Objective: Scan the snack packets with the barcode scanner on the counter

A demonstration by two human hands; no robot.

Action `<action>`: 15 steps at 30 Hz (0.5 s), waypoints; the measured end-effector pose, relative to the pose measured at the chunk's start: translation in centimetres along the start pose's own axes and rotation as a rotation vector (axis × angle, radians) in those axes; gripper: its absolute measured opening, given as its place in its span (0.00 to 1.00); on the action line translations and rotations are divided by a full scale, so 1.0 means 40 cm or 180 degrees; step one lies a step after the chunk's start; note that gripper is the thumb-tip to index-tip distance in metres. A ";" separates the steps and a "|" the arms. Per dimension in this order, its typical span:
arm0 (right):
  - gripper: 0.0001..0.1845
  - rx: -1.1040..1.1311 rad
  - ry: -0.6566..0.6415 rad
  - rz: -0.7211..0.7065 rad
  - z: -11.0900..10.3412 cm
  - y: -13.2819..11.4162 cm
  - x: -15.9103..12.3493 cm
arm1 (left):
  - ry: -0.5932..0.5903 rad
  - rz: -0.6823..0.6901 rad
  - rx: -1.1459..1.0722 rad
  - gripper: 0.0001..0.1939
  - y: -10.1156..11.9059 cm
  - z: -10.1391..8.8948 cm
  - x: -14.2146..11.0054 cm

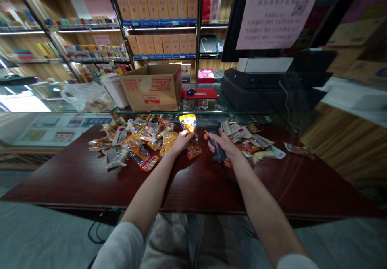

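Observation:
My left hand [182,142] grips an orange snack packet [188,123], which stands up above my fingers. My right hand [221,143] is wrapped around a black handheld barcode scanner [216,145], and my fingers hide part of it. The hands are close together, with the scanner's head turned towards the orange packet. A red-and-orange packet [194,152] lies just below them. Loose snack packets [142,140] are heaped on the counter left of my left hand, and a smaller spread of packets [246,140] lies right of my right hand.
The packets lie on a dark red wooden counter [72,180] in front of a glass display case [151,110]. On the glass stand a cardboard box [151,87], a white cup [115,90], a plastic bag [87,97] and a black till terminal [266,83]. Stocked shelves fill the back.

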State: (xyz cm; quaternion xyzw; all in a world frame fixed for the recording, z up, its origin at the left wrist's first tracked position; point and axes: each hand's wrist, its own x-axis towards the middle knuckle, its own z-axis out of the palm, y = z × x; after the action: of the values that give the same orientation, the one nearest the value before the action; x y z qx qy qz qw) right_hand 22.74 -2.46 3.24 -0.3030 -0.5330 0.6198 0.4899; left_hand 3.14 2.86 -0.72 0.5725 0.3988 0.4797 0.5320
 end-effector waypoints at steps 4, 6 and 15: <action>0.18 -0.0057 0.0098 0.0091 -0.007 0.005 0.006 | 0.0046 -0.0038 0.0181 0.16 0.001 -0.004 0.002; 0.18 -0.0015 0.0149 0.0081 -0.014 0.007 0.009 | 0.0086 -0.0056 0.0248 0.14 0.002 -0.007 0.002; 0.17 0.0065 0.0302 0.0113 -0.041 0.013 0.019 | 0.0042 -0.0094 0.0087 0.17 -0.004 0.003 -0.006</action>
State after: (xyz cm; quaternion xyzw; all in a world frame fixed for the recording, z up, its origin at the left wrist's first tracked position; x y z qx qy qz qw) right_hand 23.82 -1.15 2.45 -0.3364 -0.4974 0.6187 0.5066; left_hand 3.20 2.63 -0.89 0.5706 0.4172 0.4701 0.5285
